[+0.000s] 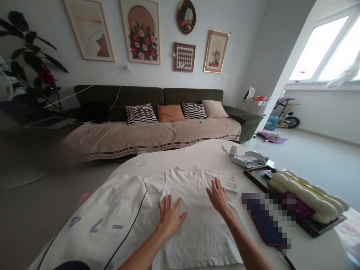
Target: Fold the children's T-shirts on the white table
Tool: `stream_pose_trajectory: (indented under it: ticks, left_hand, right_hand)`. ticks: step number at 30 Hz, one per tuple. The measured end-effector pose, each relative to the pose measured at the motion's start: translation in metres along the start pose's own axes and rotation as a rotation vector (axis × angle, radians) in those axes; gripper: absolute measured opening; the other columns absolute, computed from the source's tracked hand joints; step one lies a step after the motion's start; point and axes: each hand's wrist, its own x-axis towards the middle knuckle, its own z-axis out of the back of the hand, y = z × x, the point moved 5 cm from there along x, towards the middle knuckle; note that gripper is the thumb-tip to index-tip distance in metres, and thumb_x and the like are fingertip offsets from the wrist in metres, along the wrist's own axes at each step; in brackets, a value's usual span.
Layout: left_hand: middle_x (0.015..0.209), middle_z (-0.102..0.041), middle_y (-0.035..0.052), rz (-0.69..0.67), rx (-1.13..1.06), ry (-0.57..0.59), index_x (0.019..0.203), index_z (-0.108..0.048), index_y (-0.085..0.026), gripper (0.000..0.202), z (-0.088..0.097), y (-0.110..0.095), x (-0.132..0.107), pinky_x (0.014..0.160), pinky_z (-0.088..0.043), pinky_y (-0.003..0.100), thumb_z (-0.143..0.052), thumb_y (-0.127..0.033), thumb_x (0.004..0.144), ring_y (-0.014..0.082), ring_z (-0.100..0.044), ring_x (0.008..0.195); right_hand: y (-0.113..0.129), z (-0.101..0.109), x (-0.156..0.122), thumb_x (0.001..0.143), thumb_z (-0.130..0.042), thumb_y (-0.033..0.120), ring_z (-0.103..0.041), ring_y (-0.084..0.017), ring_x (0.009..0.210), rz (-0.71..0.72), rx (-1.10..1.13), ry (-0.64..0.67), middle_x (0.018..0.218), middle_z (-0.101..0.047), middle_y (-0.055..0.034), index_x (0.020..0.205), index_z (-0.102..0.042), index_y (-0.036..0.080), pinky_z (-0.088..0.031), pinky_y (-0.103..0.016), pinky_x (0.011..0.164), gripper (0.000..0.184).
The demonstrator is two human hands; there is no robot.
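A white T-shirt lies spread on the white table, its collar toward the sofa and its hem toward me. My left hand rests flat on the shirt's left side, fingers spread. On the right side, near the sleeve, my right hand also lies on the cloth with its fingers stretched out. Left of the shirt is a white garment with dark piping, a "7" and small lettering; it hangs over the table's edge. Some wrinkles show near the shirt's collar.
The white table has a curved edge. At right lie a phone-like object, partly pixelated, a dark tray bearing a cream, bumpy holder, and a silver packet. A sofa with cushions stands beyond.
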Motion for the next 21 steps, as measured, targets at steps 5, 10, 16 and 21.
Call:
stream_pose_trajectory:
  ticks: [5,10,16,21]
  left_hand:
    - [0.122,-0.049,0.0095,-0.082,0.007,-0.110,0.120,-0.049,-0.020,0.042,0.024,-0.001,0.071,0.101,-0.021,0.043,-0.027,-0.035,0.087,0.0237,-0.034,0.120]
    - [0.141,-0.026,0.0120,-0.034,-0.009,-0.062,0.135,-0.027,-0.009,0.052,-0.004,0.017,0.137,0.103,-0.022,0.034,-0.026,-0.024,0.085,0.0202,-0.019,0.130]
    - [0.145,-0.018,0.0058,-0.018,0.059,-0.031,0.136,-0.025,-0.030,0.053,-0.031,0.035,0.149,0.098,-0.013,0.060,-0.026,-0.046,0.085,0.0334,-0.010,0.131]
    - [0.146,-0.011,0.0048,0.032,0.059,0.023,0.135,-0.020,-0.037,0.060,-0.031,0.033,0.156,0.094,-0.008,0.065,-0.027,-0.060,0.080,0.0394,-0.003,0.130]
  right_hand:
    - [0.011,-0.008,0.047,0.088,-0.026,0.028,-0.015,-0.021,0.131,0.070,0.018,0.042,0.143,-0.021,-0.0123,0.135,-0.026,0.008,-0.019,-0.037,0.103,0.051]
    - [0.021,-0.025,0.085,0.088,-0.023,0.022,-0.019,-0.018,0.130,0.121,0.034,0.073,0.144,-0.018,-0.0106,0.136,-0.024,0.009,-0.023,-0.033,0.101,0.050]
    - [0.008,-0.046,0.100,0.089,-0.024,0.043,-0.011,-0.025,0.131,0.087,0.035,0.089,0.143,-0.021,-0.0061,0.137,-0.024,0.022,-0.016,-0.046,0.102,0.052]
    - [0.000,-0.051,0.111,0.081,-0.019,0.065,-0.001,-0.033,0.131,0.097,0.001,0.142,0.145,-0.013,0.0004,0.136,-0.015,0.037,-0.009,-0.061,0.096,0.062]
